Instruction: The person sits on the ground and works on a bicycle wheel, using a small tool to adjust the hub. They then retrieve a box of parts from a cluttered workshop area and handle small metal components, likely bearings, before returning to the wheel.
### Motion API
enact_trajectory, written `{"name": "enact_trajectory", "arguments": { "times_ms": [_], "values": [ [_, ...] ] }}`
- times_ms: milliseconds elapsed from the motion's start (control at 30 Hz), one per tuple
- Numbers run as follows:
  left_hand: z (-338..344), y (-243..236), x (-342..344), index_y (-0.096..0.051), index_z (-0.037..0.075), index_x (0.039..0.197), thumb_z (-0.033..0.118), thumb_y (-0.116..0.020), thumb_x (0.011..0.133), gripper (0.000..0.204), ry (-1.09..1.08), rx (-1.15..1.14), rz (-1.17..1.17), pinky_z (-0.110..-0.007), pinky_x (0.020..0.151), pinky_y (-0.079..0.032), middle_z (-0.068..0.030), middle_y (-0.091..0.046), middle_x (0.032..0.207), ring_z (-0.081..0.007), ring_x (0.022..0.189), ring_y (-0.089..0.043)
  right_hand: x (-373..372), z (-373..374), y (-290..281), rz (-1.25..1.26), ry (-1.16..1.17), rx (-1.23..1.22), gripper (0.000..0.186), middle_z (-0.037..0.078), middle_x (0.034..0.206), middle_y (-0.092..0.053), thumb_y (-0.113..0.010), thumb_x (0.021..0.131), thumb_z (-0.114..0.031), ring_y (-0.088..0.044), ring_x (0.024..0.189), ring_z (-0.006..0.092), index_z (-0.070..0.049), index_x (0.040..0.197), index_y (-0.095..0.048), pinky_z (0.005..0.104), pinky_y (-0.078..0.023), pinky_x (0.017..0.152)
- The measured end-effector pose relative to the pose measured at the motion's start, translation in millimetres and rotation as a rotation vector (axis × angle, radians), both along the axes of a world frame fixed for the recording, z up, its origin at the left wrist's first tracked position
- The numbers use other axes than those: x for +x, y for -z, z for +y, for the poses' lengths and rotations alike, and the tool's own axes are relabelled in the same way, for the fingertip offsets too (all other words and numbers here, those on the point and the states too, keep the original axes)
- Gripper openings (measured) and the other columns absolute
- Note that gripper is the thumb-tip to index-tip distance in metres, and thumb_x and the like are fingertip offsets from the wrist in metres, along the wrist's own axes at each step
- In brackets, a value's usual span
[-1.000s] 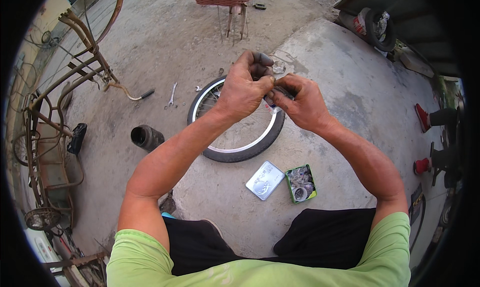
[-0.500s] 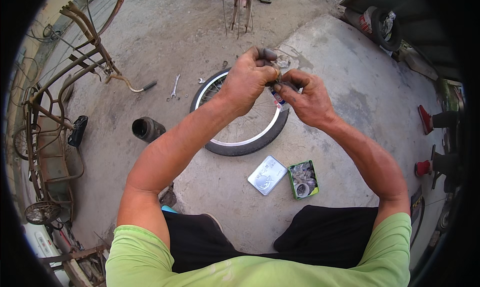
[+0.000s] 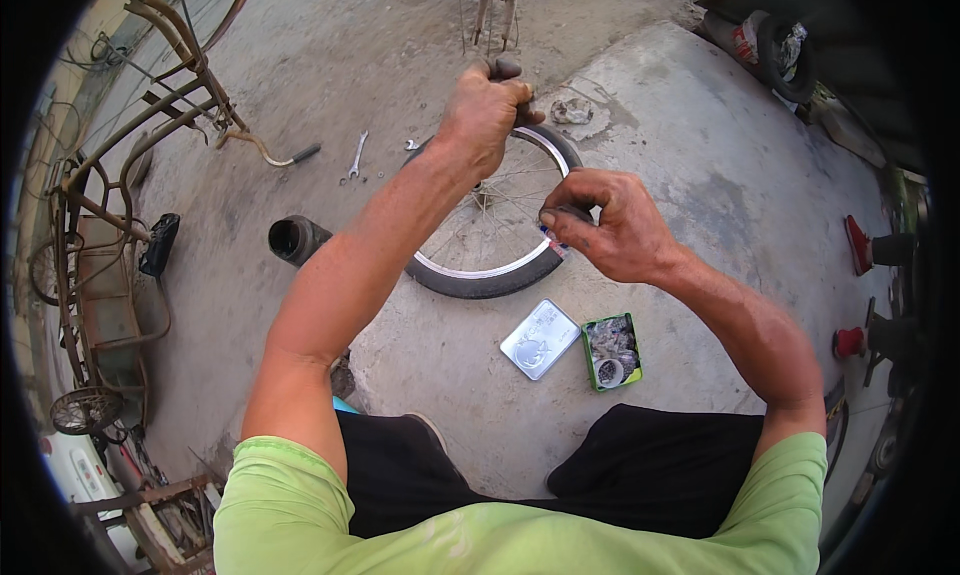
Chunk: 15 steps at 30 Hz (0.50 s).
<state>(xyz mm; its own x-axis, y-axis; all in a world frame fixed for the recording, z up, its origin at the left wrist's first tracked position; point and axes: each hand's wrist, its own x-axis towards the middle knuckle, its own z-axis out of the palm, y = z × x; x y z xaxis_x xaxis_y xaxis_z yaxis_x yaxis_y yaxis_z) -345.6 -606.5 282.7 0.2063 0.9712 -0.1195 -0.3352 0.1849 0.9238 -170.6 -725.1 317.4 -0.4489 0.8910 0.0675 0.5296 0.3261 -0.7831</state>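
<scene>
My left hand (image 3: pixel 485 120) is raised over the far side of a bicycle wheel (image 3: pixel 481 285), its fingers curled in; whatever they hold is hidden. Lower and to the right, my right hand (image 3: pixel 612 227) pinches what looks like a small tube (image 3: pixel 552 240), with blue, red and white print showing under the thumb. Most of it lies behind the fingers. The two hands are apart. The wheel, with a black tyre and silver rim, lies flat on the concrete below them, partly covered by my left forearm.
Before my knees lie a silver tin lid (image 3: pixel 540 340) and a green tin (image 3: pixel 612 352) of small parts. A wrench (image 3: pixel 358 155) and a dark cylindrical container (image 3: pixel 298 240) are to the left. Rusty tricycle frames (image 3: pixel 110 225) stand far left; another person's red shoes (image 3: pixel 857 245) show at right.
My hands were together and have parted: the left went up and slightly left, the right came down toward me with the printed tube. The view has shifted slightly.
</scene>
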Motion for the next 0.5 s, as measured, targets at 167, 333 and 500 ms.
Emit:
{"name": "enact_trajectory", "arguments": {
  "times_ms": [167, 333, 500],
  "values": [
    [41.5, 34.2, -55.4, -0.055, -0.003, 0.118, 0.002, -0.071, 0.094, 0.03, 0.029, 0.251, 0.407, -0.03, 0.073, -0.058, -0.0092, -0.067, 0.096, -0.0173, 0.081, -0.067, 4.1, -0.8, 6.6, -0.035, -0.006, -0.006, 0.012, 0.01, 0.077, -0.072, -0.072, 0.091, -0.011, -0.068, 0.07, 0.0158, 0.001, 0.09, -0.075, 0.0338, -0.054, 0.065],
    [9.2, 95.8, -88.9, -0.067, -0.001, 0.101, 0.013, -0.073, 0.092, 0.018, 0.642, 0.102, 0.833, -0.034, 0.071, -0.054, -0.0067, -0.07, 0.091, -0.0155, 0.081, -0.067, 26.0, 1.0, 11.5, -0.051, 0.06, -0.012, 0.016, 0.008, 0.081, -0.073, -0.074, 0.093, -0.014, -0.065, 0.072, 0.0112, 0.001, 0.095, -0.075, 0.0313, -0.053, 0.067],
    [-32.4, 175.8, -107.8, -0.072, 0.0, 0.116, 0.003, -0.059, 0.084, 0.034, 0.98, 0.358, 1.269, -0.042, 0.101, -0.054, -0.0216, -0.074, 0.118, -0.0341, 0.113, -0.07, 43.6, 2.1, 27.9, -0.017, 0.086, -0.023, 0.02, 0.006, 0.079, -0.07, -0.074, 0.096, -0.018, -0.059, 0.07, 0.0106, 0.001, 0.095, -0.076, 0.0304, -0.049, 0.065]
  ]
}}
